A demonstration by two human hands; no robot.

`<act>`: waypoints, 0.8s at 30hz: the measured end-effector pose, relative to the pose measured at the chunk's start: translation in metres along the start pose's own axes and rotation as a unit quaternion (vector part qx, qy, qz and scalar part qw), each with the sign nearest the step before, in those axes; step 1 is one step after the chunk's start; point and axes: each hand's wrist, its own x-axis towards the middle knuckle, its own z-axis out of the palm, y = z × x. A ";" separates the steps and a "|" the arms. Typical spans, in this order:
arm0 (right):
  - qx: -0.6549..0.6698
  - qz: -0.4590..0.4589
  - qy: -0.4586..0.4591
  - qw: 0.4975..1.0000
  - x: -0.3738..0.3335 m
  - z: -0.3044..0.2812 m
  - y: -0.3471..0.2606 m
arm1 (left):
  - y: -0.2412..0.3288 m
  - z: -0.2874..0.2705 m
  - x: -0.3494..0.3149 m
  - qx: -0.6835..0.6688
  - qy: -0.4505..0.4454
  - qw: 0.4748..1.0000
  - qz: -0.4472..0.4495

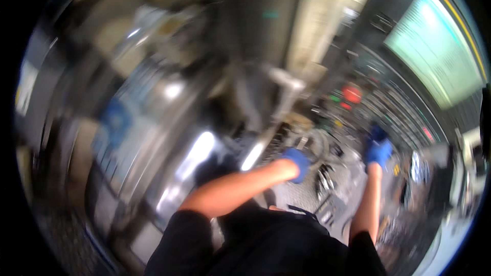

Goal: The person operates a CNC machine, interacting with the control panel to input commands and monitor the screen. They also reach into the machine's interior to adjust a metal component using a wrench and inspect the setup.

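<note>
Motion smears the whole picture. My left hand (296, 164), in a blue glove, is over a cluttered work surface in the middle. A short, light-coloured object (303, 143) shows just beyond its fingers, but whether the hand holds it is unclear. My right hand (379, 152), also blue-gloved, reaches to the lower edge of a machine control panel (394, 107) on the right. Its fingers blend into the dark panel, so its grip does not show. A red round button (351, 94) and a small green one (335, 96) sit on the panel beyond that hand.
A lit screen (434, 46) stands above the panel at the far right. Blurred metal parts (325, 181) lie between my arms. To the left is a large machine with a shiny metal surface (197, 156). A pale upright column (319, 25) rises at the back.
</note>
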 end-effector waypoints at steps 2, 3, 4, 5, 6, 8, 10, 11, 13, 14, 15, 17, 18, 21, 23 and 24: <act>-0.129 -0.133 -0.063 0.981 0.009 -0.007 0.007 | 0.005 0.006 0.011 -0.005 -0.007 1.000 -0.006; -0.118 -0.097 -0.052 0.987 0.014 -0.001 0.013 | 0.006 0.010 0.017 0.025 -0.011 1.000 0.004; -0.124 -0.145 -0.048 0.980 0.020 0.000 0.020 | 0.006 0.014 0.023 0.034 0.013 0.999 0.022; 0.058 -0.036 -0.079 0.995 0.022 0.006 0.029 | 0.006 0.015 0.030 0.024 -0.007 1.000 -0.004; 0.221 0.099 -0.081 0.967 0.031 0.010 0.041 | 0.005 0.020 0.036 0.022 0.004 1.000 0.003; 0.179 0.150 -0.064 0.970 0.043 0.019 0.056 | 0.000 0.024 0.043 0.018 0.024 1.000 -0.001; 0.174 0.119 -0.045 0.976 0.052 0.023 0.071 | -0.002 0.024 0.045 0.017 0.019 1.000 -0.004; 0.150 0.094 -0.052 0.983 0.055 0.022 0.077 | -0.003 0.024 0.045 0.017 0.016 1.000 -0.004; 0.103 0.053 -0.067 0.991 0.060 0.020 0.086 | -0.004 0.021 0.043 0.020 0.006 1.000 -0.004; 0.088 0.056 -0.075 0.992 0.062 0.019 0.089 | -0.004 0.020 0.043 0.018 -0.003 1.000 -0.003; 0.066 0.052 -0.083 0.993 0.063 0.018 0.091 | -0.004 0.019 0.043 0.008 -0.010 1.000 -0.007; 0.038 0.039 -0.080 0.995 0.066 0.017 0.092 | -0.005 0.020 0.045 0.020 -0.010 1.000 -0.006; 0.033 0.031 -0.071 0.996 0.066 0.016 0.092 | -0.004 0.022 0.048 0.023 -0.013 1.000 -0.005; 0.045 0.058 -0.082 0.994 0.065 0.015 0.087 | -0.004 0.032 0.058 0.021 0.017 1.000 -0.016; 0.066 0.076 -0.087 0.991 0.062 0.014 0.080 | -0.004 0.037 0.066 0.031 0.033 0.999 -0.015; 0.079 0.076 -0.083 0.991 0.059 0.015 0.076 | -0.004 0.038 0.069 0.032 0.039 0.999 -0.017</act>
